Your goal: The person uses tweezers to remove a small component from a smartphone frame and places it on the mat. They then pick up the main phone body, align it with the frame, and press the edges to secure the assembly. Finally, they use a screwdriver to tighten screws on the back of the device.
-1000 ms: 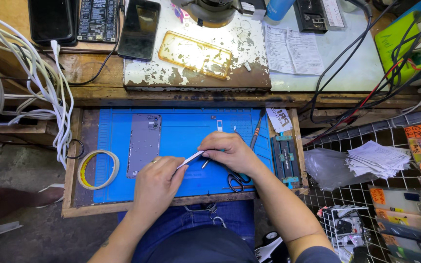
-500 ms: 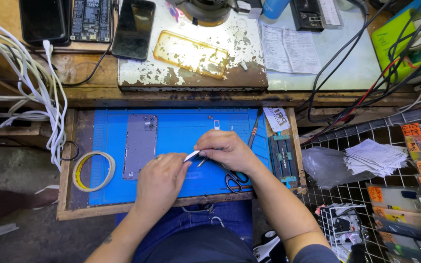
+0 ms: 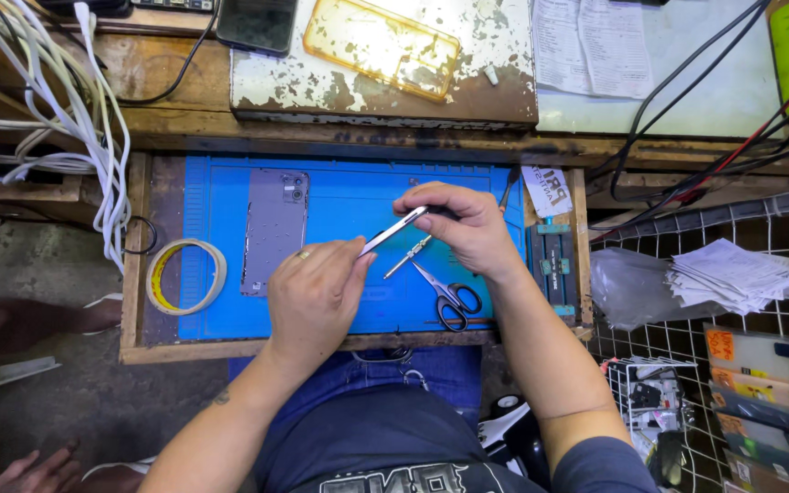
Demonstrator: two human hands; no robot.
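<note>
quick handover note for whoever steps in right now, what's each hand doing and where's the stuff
Right hand: holds metal tweezers above the blue mat, tips towards the left hand.
Left hand: fingers pinched at the tweezer tips; whatever sits between them is too small to tell.
On the mat: grey phone back panel at left, untouched; scissors and a thin metal tool under the right hand.
Tape roll lies off the mat's left edge.
Done: nothing visibly fitted to the panel. Left: cannot tell.

Both hands (image 3: 394, 260) have lifted the tweezers (image 3: 393, 231) slightly higher.
</note>
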